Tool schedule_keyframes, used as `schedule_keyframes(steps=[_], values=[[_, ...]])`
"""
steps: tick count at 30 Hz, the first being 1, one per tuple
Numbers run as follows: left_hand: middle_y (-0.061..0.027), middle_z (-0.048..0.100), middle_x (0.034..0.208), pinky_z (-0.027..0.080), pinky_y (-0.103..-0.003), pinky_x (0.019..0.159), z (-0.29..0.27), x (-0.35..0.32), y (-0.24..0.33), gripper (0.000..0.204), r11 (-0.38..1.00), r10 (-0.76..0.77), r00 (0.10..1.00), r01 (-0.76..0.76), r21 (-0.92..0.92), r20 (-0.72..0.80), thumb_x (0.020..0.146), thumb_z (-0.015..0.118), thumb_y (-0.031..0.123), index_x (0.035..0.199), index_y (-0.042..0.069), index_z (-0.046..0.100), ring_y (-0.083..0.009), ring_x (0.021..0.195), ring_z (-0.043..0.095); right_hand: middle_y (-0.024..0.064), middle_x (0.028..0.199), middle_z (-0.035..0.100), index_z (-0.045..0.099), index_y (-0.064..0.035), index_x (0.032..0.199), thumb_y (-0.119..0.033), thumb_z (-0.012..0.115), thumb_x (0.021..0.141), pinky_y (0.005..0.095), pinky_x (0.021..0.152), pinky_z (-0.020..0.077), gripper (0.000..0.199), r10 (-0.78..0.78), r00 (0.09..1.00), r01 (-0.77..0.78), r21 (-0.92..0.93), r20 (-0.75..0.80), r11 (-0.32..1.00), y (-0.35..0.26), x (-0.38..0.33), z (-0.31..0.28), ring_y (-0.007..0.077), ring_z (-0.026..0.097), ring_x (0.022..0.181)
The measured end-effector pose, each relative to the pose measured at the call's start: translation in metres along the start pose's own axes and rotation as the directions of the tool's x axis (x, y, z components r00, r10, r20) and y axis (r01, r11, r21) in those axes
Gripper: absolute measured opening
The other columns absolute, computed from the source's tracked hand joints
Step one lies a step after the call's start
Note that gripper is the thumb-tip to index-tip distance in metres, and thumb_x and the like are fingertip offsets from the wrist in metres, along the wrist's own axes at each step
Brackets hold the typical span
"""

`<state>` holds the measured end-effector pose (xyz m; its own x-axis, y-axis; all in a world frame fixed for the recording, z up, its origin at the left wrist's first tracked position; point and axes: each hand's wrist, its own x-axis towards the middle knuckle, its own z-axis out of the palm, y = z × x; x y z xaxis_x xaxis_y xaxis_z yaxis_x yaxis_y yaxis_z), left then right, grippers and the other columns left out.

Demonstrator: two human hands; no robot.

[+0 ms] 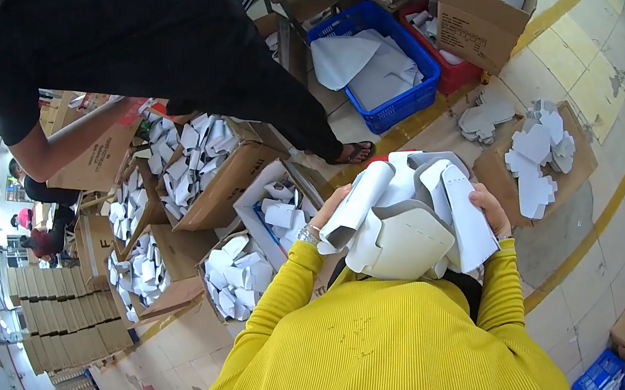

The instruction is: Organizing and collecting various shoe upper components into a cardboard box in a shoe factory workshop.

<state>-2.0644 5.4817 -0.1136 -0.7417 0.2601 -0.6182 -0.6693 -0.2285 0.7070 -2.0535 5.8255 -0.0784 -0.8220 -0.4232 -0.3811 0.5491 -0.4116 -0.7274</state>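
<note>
Between my two hands is a loose bundle of white curved cut pieces (405, 231), some with notched edges and a row of small holes. My left hand (329, 208) grips the bundle's left side, with a bracelet at the wrist. On the other side, my right hand (492, 211) is closed round the outer edge of a white piece. The fingertips of both hands are partly hidden behind the pieces. Just beyond my right hand, more notched white pieces (534, 168) lie on a flat cardboard sheet (578, 161), beside a small grey-white pile (486, 118) on the floor.
Several cardboard boxes (224, 180) full of white pieces stand at left. A blue crate (420, 97) of white sheets and a red crate (458, 75) stand ahead. A person in black (133, 33) bends over the boxes. A blue basket (597, 383) sits at far right.
</note>
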Motion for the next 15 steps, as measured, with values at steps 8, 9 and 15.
schedule_keyframes(steps=[8,9,15], values=[[-0.0018,0.063,0.079,0.05,-0.022,0.056,-0.013,-0.028,-0.003,0.036,0.959,0.057,0.998,-0.064,-0.274,-0.033,0.085,0.06,0.042,0.1,0.009,0.057,-0.0097,0.064,0.061,0.0054,0.077,0.064,0.06,0.0005,0.1,-0.037,0.067,0.071,0.0223,0.054,0.0494,0.048,0.081,0.996,-0.082,-0.021,-0.024,0.996,0.004,0.03,0.017,0.0097,0.06,0.06],[-0.003,0.064,0.08,0.052,-0.022,0.058,-0.013,-0.035,0.0,0.037,0.949,-0.025,0.997,0.002,-0.315,-0.069,0.084,0.06,0.042,0.1,0.008,0.058,-0.0103,0.065,0.062,0.0049,0.08,0.063,0.059,-0.0007,0.103,-0.036,0.067,0.071,0.0222,0.057,0.0493,0.048,0.128,0.989,-0.125,0.045,-0.071,0.991,0.007,0.031,0.02,0.01,0.059,0.063],[-0.0028,0.064,0.081,0.052,-0.023,0.058,-0.035,-0.047,0.005,0.035,0.877,-0.038,0.995,-0.011,-0.48,-0.091,0.085,0.059,0.039,0.101,0.008,0.058,-0.0113,0.065,0.062,0.0057,0.082,0.061,0.057,-0.0027,0.107,-0.033,0.069,0.07,0.0215,0.059,0.0498,0.049,0.198,0.965,-0.184,0.093,-0.171,0.978,0.005,0.041,0.056,0.0095,0.058,0.065]])
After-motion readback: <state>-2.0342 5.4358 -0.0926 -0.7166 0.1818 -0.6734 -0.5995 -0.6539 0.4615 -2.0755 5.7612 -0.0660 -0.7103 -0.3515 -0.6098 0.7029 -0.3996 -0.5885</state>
